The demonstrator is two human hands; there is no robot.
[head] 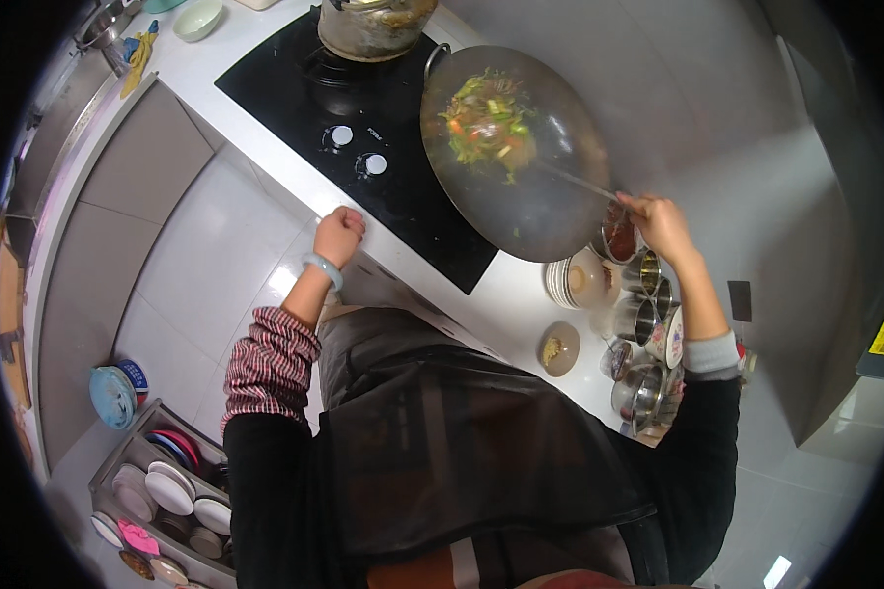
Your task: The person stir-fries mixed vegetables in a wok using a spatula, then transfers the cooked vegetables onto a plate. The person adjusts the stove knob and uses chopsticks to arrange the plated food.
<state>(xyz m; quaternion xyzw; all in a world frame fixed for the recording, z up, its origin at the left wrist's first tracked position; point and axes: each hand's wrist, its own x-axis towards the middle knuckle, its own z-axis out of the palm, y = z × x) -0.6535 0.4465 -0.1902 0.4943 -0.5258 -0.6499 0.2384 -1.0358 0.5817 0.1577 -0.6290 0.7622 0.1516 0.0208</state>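
My right hand (657,223) grips a long-handled metal cooking utensil (578,182); its far end is lost in the food and blur. Below it, a large wok (516,213) stands on the black glass cooktop (306,110). Chopped green and orange vegetables (488,121) lie toward the wok's far left side, with haze over them. My left hand (340,234), with a pale bangle at its wrist, is by the counter's front edge. Its fingers are curled in with nothing visible in them.
A blackened pot (374,29) sits on the far burner. Right of the cooktop are stacked bowls (569,281), a bowl of chopped pale food (558,350), a container of red sauce (620,234) and metal containers (635,319). An open drawer of dishes (169,489) juts out at lower left.
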